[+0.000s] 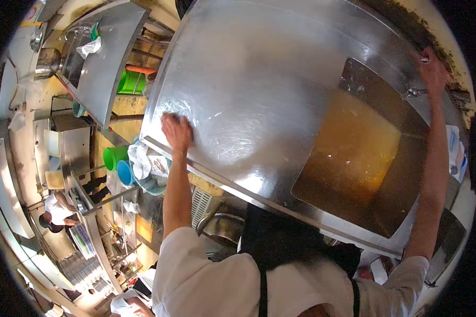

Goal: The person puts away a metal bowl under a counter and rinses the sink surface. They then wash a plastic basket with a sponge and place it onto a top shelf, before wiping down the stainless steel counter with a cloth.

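My left hand (pixel 177 133) presses down on the steel drainboard (pixel 259 79) near its left edge, fingers curled over a dark pad that is mostly hidden beneath them. Swirls of wet suds (pixel 182 108) mark the metal around it. My right arm reaches across the far right side, past the sink basin (pixel 354 79). There my right hand (pixel 433 74) is closed around a shiny metal tap handle at the wall side. Just below that hand, a metal spout (pixel 415 93) points over the basin. Cloudy orange-brown water (pixel 357 142) lies in the basin.
Left of the drainboard stand a green bucket (pixel 113 157), a blue bucket (pixel 125 171) and a tub with white bags (pixel 139 161). Another steel table (pixel 113 47) is beyond. A person (pixel 58 210) works at lower left; another (pixel 126 305) is below. A bottle (pixel 454 145) lies at right.
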The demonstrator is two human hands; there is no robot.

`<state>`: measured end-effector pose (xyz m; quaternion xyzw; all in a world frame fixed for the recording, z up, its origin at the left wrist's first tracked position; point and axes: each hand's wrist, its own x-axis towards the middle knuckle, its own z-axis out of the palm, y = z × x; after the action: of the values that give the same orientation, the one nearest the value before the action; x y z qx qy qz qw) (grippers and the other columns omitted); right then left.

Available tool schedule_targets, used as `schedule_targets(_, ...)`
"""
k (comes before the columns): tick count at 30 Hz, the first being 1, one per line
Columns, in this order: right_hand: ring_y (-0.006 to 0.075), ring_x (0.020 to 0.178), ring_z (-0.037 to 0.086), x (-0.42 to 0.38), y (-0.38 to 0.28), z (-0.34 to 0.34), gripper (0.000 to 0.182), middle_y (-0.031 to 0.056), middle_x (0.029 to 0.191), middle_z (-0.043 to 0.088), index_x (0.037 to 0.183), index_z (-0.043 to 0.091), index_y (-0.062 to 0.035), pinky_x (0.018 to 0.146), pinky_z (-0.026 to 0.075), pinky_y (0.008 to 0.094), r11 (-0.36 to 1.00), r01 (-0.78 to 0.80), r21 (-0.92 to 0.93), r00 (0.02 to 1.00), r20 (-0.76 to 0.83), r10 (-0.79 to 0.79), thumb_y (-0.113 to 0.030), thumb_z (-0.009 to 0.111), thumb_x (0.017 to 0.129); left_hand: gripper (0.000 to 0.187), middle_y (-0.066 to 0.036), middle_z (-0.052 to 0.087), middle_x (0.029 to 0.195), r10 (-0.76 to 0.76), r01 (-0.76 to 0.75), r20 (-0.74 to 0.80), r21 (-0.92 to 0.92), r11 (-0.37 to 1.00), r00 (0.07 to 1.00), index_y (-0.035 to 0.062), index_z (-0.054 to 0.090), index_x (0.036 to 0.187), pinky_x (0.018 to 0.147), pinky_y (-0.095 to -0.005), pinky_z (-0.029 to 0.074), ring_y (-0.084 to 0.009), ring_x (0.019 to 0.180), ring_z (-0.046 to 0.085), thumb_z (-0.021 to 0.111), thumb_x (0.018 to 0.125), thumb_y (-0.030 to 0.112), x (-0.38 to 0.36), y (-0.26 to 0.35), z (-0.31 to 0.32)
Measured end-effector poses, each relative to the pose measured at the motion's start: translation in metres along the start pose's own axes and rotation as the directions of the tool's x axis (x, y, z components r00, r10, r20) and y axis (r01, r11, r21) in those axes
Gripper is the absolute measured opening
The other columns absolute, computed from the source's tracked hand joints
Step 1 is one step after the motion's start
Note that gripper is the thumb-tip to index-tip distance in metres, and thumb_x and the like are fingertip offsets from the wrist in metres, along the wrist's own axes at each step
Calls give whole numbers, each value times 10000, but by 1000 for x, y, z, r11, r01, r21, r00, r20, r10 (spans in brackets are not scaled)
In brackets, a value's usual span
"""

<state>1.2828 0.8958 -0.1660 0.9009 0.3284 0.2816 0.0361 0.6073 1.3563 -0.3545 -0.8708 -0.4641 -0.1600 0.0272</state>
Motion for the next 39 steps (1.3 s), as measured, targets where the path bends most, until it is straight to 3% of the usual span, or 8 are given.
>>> schedule_targets(5,334,814,669,-2,2,-8,340,151,916,684,1138,591,-156,702,522,451,999,33,8,996,84,-34,-324,637,845,752,-269,287,1461,-543,419,120,507,753,831,-42,291,1411,1053,-639,220,-450,1354,258,298,951,553,-5,-58,-41)
schedule_targets(10,334,828,669,6,-5,0,317,154,914,683,1140,579,-146,706,520,450,997,-37,-71,992,118,45,-280,624,856,784,-307,215,1477,-388,224,190,563,796,902,-60,276,1401,1057,-623,227,-501,1351,221,300,945,577,-10,-89,-4)
schedule_targets(22,310,863,654,-3,12,9,308,75,989,673,1106,546,-178,729,495,426,997,66,43,998,9,-66,-383,575,878,858,-380,189,1452,-569,525,-2,386,759,823,-145,222,1391,1070,-606,206,-485,1374,186,278,935,580,15,-37,5)
schedule_targets(25,311,831,657,-16,8,-6,318,77,958,677,1104,547,-180,710,500,430,963,205,174,970,-167,-176,-368,613,856,775,-332,251,1460,-321,202,237,419,885,917,-106,261,1409,1096,-579,173,-465,1369,205,313,953,518,36,30,30)
schedule_targets(27,307,820,662,-19,-19,-39,315,77,931,683,1088,558,-175,702,505,424,995,58,84,992,107,-67,-344,642,836,771,-244,151,1533,-28,28,2,12,1000,1000,-43,216,1454,1126,-565,73,-448,1410,101,313,950,532,50,102,62)
schedule_targets(31,305,796,662,-24,1,-31,279,91,850,679,1023,569,-152,684,505,431,982,187,25,981,57,-188,-308,670,815,751,-224,190,1530,213,-226,79,227,947,974,35,254,1469,1118,-574,101,-421,1422,103,295,945,571,92,250,92)
schedule_targets(35,320,780,653,-33,-11,-54,256,105,812,657,958,548,-127,675,494,447,967,202,158,979,-42,-198,-267,689,797,638,-187,314,1490,569,-581,274,-44,813,775,40,400,1402,1126,-547,148,-389,1409,193,357,951,490,61,387,77)
schedule_targets(39,322,791,647,-38,-4,-44,234,99,830,650,937,539,-122,678,492,445,971,185,152,983,-15,-185,-233,685,792,606,-228,366,1432,543,-454,-44,-608,651,839,23,387,1392,1124,-523,175,-424,1344,292,483,928,401,-34,375,8)
